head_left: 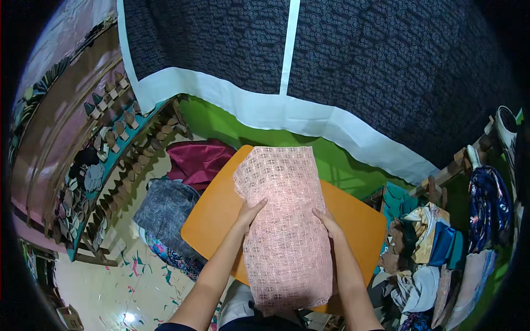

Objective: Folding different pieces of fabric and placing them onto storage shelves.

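A pale pink piece of fabric (287, 231) with an open, net-like weave lies lengthwise over an orange-brown tabletop (353, 226), its near end hanging toward my lap. My left hand (251, 215) grips its left edge, thumb on top and the other fingers hidden beneath. On the opposite edge, my right hand (329, 225) has its thumb over the cloth, with the remaining fingers mostly out of sight under it. The fabric's far left corner is cut or folded at a slant; I cannot tell which.
Left of the table are a maroon cloth (201, 163) and a grey cloth bundle (168, 212). Wooden racks with shoes (118, 132) stand farther left. Fabric scraps litter the floor (132, 276). Heaped fabrics (425, 248) lie at right. A dark patterned curtain (375, 66) hangs behind.
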Available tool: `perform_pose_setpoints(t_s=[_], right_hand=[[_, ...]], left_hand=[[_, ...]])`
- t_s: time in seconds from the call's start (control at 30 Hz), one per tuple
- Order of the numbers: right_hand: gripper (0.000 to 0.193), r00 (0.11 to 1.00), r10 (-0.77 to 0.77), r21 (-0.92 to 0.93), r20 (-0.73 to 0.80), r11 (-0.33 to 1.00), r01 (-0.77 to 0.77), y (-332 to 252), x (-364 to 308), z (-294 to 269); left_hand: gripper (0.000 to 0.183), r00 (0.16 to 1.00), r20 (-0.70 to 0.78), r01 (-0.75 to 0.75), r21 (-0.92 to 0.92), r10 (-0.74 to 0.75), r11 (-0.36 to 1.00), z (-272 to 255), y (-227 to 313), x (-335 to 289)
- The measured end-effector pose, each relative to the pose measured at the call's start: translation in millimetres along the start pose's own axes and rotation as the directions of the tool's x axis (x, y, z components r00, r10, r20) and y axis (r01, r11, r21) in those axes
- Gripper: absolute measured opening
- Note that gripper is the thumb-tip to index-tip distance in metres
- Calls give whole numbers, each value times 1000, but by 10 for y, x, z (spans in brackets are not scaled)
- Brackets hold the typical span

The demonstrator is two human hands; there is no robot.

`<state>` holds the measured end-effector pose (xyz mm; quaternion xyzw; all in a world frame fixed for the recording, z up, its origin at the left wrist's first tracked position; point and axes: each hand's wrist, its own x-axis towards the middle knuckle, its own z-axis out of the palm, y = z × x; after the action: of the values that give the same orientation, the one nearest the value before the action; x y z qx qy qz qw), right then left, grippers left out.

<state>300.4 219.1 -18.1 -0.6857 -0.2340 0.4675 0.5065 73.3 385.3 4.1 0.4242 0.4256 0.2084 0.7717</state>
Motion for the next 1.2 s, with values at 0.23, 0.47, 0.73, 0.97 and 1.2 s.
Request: perform_pose_setpoints(t_s=[0.23, 0.47, 0.73, 0.97, 1.2], right_hand=[[71, 973, -207, -382, -103, 911, 154, -163, -39, 75], [70, 986, 165, 314, -15, 937, -152, -391, -147, 167], [67, 993, 86, 412, -81, 910, -45, -143, -114, 116], [65, 988, 45, 346, -146, 938, 9, 171, -257, 124], [63, 990, 80, 400, -113, 916, -28, 148, -426, 172]], left_hand=[[72, 972, 119, 220, -132, -205, 967, -73, -36, 222], [61, 892, 359, 404, -361, -274, 841, 30, -82, 365], [60, 966, 221, 146, -48, -132, 988, 111, 154, 563], [73, 896, -238, -191, 557, 375, 809, -103, -143, -36], [80, 999, 37, 8, 379, -23, 925, 129, 42, -330]])
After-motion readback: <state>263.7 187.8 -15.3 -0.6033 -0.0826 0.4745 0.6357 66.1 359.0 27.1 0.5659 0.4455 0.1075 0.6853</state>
